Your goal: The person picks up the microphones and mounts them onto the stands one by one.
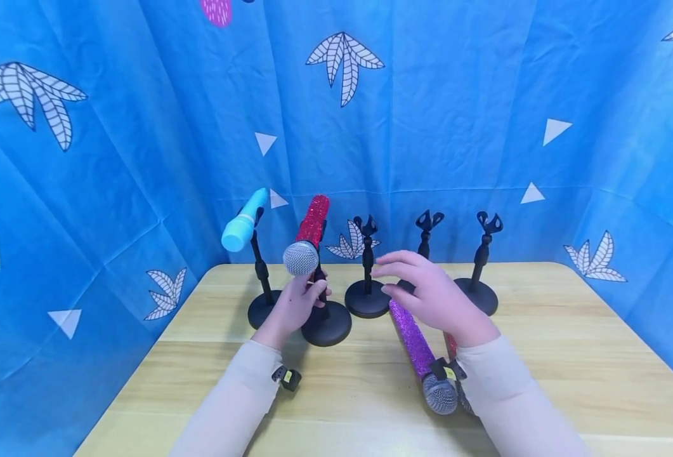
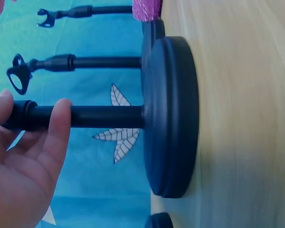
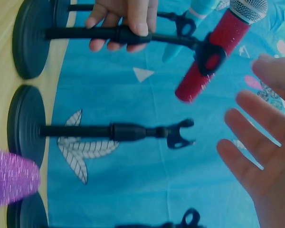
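My left hand point(image 1: 295, 306) grips the pole of a black desktop microphone stand point(image 1: 326, 325), its fingers wrapped round the upper tube point(image 2: 38, 116) in the left wrist view. A red glittery microphone point(image 1: 314, 219) with a silver mesh head sits tilted in that stand's clip, head toward me. My right hand point(image 1: 424, 289) hovers in the air with loosely spread fingers, holding nothing. In the right wrist view its fingers point(image 3: 256, 118) are apart from the red microphone. Below the right hand, a purple glittery microphone point(image 1: 411, 336) lies on the table.
A light blue microphone point(image 1: 246, 222) rests in a stand at the far left. Three stands with bare clips, such as the middle one point(image 1: 367, 266), line the back. Another red microphone point(image 1: 450, 346) is partly hidden under the right wrist. Blue curtain point(image 1: 456, 127) surrounds the wooden table point(image 1: 359, 406).
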{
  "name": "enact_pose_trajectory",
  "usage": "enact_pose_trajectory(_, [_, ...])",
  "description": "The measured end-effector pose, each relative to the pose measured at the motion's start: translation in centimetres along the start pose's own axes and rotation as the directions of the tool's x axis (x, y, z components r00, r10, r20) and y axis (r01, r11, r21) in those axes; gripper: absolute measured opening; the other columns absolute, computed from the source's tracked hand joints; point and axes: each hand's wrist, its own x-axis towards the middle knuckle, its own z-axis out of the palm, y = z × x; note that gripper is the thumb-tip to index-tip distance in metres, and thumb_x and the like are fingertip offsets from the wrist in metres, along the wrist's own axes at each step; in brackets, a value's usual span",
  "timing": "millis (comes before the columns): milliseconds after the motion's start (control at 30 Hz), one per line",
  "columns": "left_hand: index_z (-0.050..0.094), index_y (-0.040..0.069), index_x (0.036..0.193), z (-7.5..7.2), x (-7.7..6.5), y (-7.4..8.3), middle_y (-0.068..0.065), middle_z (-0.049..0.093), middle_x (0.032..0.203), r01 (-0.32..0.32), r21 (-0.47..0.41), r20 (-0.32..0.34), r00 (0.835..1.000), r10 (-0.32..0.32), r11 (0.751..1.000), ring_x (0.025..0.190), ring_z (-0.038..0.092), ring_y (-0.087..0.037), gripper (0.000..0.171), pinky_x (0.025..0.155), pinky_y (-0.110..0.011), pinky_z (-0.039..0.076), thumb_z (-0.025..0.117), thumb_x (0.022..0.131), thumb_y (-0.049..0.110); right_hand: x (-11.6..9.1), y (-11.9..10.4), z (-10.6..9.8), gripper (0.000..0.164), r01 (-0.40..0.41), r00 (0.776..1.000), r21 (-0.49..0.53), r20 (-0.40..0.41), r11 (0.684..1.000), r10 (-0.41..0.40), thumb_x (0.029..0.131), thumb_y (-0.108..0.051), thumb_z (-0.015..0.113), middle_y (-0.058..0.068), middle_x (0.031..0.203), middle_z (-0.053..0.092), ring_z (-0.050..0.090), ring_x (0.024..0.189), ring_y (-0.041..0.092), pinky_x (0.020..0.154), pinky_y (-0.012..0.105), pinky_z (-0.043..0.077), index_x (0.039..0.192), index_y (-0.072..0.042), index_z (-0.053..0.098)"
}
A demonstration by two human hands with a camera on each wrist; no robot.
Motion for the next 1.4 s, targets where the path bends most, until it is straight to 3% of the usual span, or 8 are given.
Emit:
enact_pose_trajectory(167, [0.053,0.012,0.124,-0.3,0.2,-0.4,-0.010,0.064,0.107,0.042,0.042,-0.083,0.996,-0.038,0.998,0.103,0.065,-0.034,0.020,0.081,-0.037,0.059,0.053,0.107,0.021,-0.9,1.1,-0.4,0.021,-0.053,0.993,-0.058,0.100,0.997,0.059,0.098,-0.009,0.068,-0.010,0.106,0.072,0.066,0.094,0.006,0.082,0.032,0.057,0.112,-0.022,0.074])
enact_pose_trajectory(300, [0.053,0.012,0.124,-0.2,0.7,-0.5,-0.011,0.063,0.107,0.042,0.049,-0.109,0.993,-0.037,0.998,0.104,0.065,-0.036,0.020,0.080,-0.036,0.059,0.053,0.107,0.023,-1.9,2.2,-0.5,0.022,-0.129,0.962,-0.094,0.230,0.987,0.148,0.100,-0.012,0.065,-0.011,0.111,0.071,0.067,0.101,0.009,0.089,0.036,0.056,0.116,-0.025,0.073])
enact_pose_trajectory(567, [0.051,0.011,0.125,-0.6,1.9,-0.8,-0.012,0.063,0.107,0.046,0.077,-0.125,0.992,-0.036,0.996,0.100,0.066,-0.029,0.021,0.080,-0.037,0.060,0.053,0.107,0.022,-3.7,3.2,-0.5,0.049,-0.290,0.778,-0.218,0.514,0.932,0.362,0.093,-0.002,0.068,0.007,0.148,0.050,0.055,0.128,0.033,0.099,0.051,0.050,0.135,-0.025,0.066])
enact_pose_trajectory(767, [0.051,0.009,0.127,-1.1,2.2,-1.2,-0.013,0.063,0.109,0.062,0.073,-0.121,0.991,-0.053,0.995,0.098,0.067,-0.031,0.025,0.081,-0.038,0.059,0.053,0.107,0.025,-3.9,3.0,0.1,0.061,-0.362,0.702,-0.258,0.556,0.896,0.444,0.085,0.006,0.065,0.012,0.158,0.037,0.050,0.132,0.042,0.081,0.044,0.057,0.134,-0.032,0.067])
enact_pose_trajectory(867, [0.051,0.009,0.127,-1.2,2.0,-1.5,-0.013,0.063,0.109,0.064,0.067,-0.119,0.991,-0.056,0.996,0.098,0.067,-0.031,0.027,0.082,-0.038,0.059,0.053,0.107,0.027,-4.0,2.8,0.5,0.064,-0.360,0.686,-0.248,0.582,0.899,0.436,0.081,0.008,0.066,0.013,0.159,0.035,0.051,0.132,0.040,0.069,0.032,0.054,0.131,-0.033,0.069])
enact_pose_trajectory(1100, [0.052,0.008,0.126,-1.1,2.2,-1.5,-0.013,0.062,0.107,0.046,0.074,-0.115,0.993,-0.037,0.996,0.093,0.066,-0.026,0.025,0.079,-0.037,0.060,0.052,0.107,0.024,-4.1,2.4,1.2,0.064,-0.367,0.646,-0.292,0.603,0.883,0.468,0.082,0.010,0.063,0.010,0.159,0.037,0.054,0.128,0.037,0.060,0.031,0.051,0.128,-0.034,0.071])
enact_pose_trajectory(1233, [0.051,0.009,0.126,-0.8,2.4,-1.4,-0.013,0.061,0.108,0.053,0.072,-0.105,0.993,-0.046,0.996,0.094,0.064,-0.027,0.024,0.080,-0.038,0.059,0.050,0.108,0.026,-4.3,2.2,1.8,0.068,-0.285,0.619,-0.401,0.616,0.871,0.487,0.082,0.014,0.063,0.010,0.159,0.037,0.056,0.126,0.036,0.074,0.038,0.058,0.129,-0.036,0.070])
enact_pose_trajectory(1400, [0.050,0.009,0.127,-0.7,2.6,-1.7,-0.013,0.060,0.112,0.055,0.049,-0.119,0.992,-0.049,0.997,0.101,0.063,-0.028,0.027,0.082,-0.040,0.059,0.050,0.108,0.027,-3.9,2.2,2.6,0.065,-0.049,0.639,-0.511,0.645,0.858,0.420,0.082,0.011,0.071,0.011,0.141,0.050,0.066,0.105,0.026,0.070,0.031,0.058,0.128,-0.035,0.069])
